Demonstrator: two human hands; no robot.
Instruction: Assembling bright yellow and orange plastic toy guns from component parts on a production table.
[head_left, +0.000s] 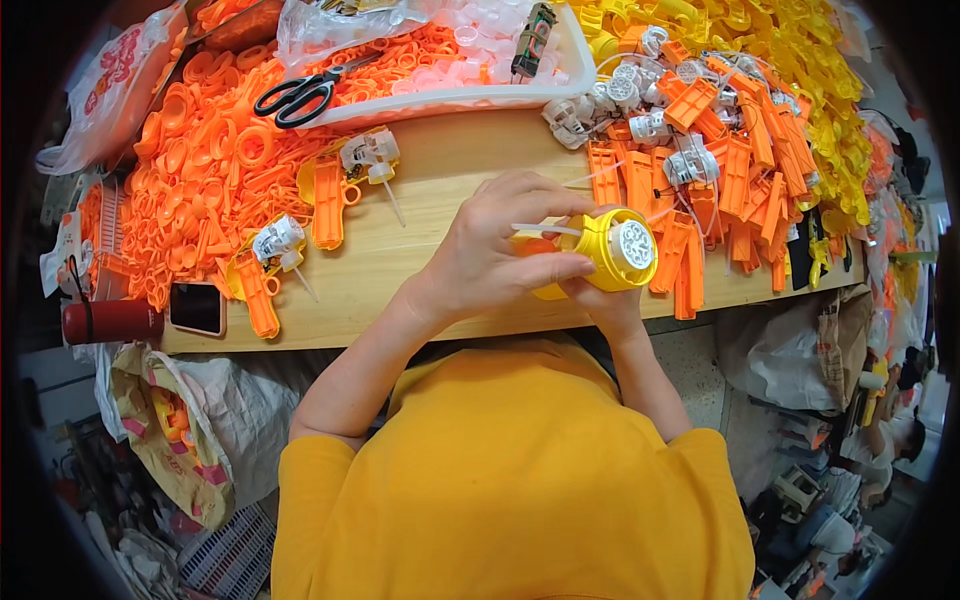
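Observation:
In front of my chest, both hands hold a yellow round plastic housing [602,240] tilted with its end to the right. A white perforated disc [634,245] sits in that end. My left hand [490,245] is closed on the housing's left side, thumb below and fingers above. A thin white strip [548,229] runs between those fingers toward the housing. My right hand [612,305] grips it from behind and below, its fingers mostly hidden. To the left on the table lie two orange-and-yellow part assemblies with white mechanisms, one farther [328,200] and one nearer [258,290].
Orange plastic parts [200,150] heap at the left, beside a phone [198,308] and a red bottle [112,322]. Black-handled scissors [296,98] rest by a white tray [440,104]. Orange pieces [735,165] with white mechanisms pile at the right; yellow parts [800,70] lie behind.

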